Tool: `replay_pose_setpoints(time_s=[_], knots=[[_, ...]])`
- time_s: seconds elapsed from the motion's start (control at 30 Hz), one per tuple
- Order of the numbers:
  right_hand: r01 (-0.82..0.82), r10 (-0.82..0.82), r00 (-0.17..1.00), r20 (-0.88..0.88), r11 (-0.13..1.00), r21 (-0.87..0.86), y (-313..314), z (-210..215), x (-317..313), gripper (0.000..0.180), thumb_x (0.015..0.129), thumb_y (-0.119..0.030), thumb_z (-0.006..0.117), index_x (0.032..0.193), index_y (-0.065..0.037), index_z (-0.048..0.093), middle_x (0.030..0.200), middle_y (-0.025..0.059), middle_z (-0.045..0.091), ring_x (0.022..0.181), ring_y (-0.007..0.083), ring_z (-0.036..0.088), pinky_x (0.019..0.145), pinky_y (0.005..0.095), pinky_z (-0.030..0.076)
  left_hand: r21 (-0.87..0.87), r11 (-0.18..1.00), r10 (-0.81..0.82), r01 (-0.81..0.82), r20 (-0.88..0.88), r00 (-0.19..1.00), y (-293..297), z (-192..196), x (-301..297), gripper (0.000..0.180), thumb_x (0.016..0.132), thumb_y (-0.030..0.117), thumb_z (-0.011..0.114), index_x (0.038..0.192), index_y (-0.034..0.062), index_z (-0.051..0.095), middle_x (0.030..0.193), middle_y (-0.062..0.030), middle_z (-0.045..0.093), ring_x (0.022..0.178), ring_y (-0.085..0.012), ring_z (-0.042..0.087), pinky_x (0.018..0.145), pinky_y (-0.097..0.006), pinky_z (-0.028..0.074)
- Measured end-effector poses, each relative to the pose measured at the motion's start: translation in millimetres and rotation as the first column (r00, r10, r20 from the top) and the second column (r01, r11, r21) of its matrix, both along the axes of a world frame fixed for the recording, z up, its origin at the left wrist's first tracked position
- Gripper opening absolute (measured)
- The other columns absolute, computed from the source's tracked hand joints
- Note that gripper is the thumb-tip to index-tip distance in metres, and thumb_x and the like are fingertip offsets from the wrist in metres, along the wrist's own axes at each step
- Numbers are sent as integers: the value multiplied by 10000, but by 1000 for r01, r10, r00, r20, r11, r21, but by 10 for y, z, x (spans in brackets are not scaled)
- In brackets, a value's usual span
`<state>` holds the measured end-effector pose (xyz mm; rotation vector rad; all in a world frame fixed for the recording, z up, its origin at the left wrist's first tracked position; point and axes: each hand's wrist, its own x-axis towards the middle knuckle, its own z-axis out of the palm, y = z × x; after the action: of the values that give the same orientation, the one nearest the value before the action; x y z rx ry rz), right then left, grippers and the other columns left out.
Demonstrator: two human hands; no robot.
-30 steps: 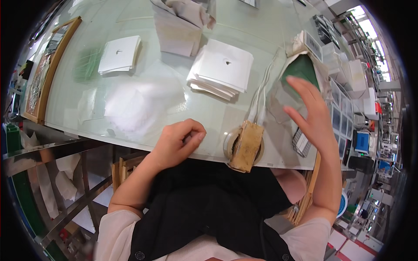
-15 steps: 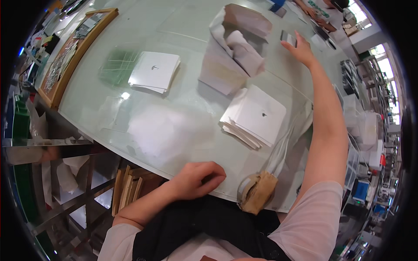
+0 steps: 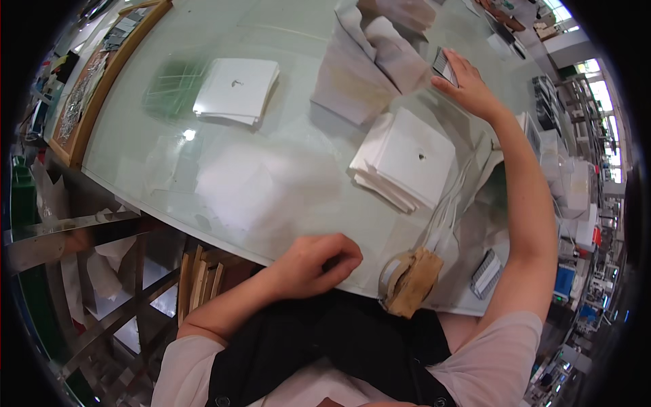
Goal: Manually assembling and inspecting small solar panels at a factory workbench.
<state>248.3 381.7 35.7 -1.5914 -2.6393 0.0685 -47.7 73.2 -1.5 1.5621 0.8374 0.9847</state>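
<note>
My right hand (image 3: 469, 89), arm stretched forward, has thumb and fingers closed round a small flat block of grey-and-white pieces (image 3: 443, 65), perhaps cards. It is beside a crumpled, open-topped whitish paper bag (image 3: 349, 78). Just nearer than the bag lies a stack of white square sheets (image 3: 417, 159) with a small dark mark on top. Close to the table's front edge rests my left hand (image 3: 319, 263), fingers loosely curled and nothing visible in them. Right of it stands a tape roll with a brown block (image 3: 413, 281) at the edge.
A second white square stack (image 3: 237, 88) lies left, beside a green translucent patch (image 3: 173, 85). A wood-framed tray (image 3: 115, 78) borders the far left. White cords (image 3: 447, 217) run along the right. Another striped grey block (image 3: 486, 273) lies near my right forearm. Another person's hand shows at upper right.
My right hand has closed on the small grey-and-white block and drawn it nearer, beside the bag. The view has shifted, and the striped block near my forearm now shows. My left hand stays curled.
</note>
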Motion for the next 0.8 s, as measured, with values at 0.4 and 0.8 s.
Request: replay_pose_setpoints(time_s=[0.4, 0.8], knots=[[-8, 13, 995, 95, 998, -56, -19, 87, 40, 1041, 740, -754, 512, 1445, -43, 227, 1461, 189, 293, 1353, 348, 273, 1109, 441, 234, 5, 1000, 17, -16, -44, 999, -6, -8, 53, 18, 875, 26, 585, 863, 17, 575, 658, -14, 589, 531, -47, 531, 484, -193, 409], [-102, 52, 971, 231, 973, 209, -430, -27, -7, 836, 774, -279, 695, 1448, -131, 223, 1376, 175, 408, 1260, 348, 403, 1045, 422, 334, 15, 1000, 19, -19, -17, 1000, -39, -45, 30, 11, 865, 10, 584, 857, 15, 580, 670, -18, 582, 508, -51, 496, 471, -199, 380]])
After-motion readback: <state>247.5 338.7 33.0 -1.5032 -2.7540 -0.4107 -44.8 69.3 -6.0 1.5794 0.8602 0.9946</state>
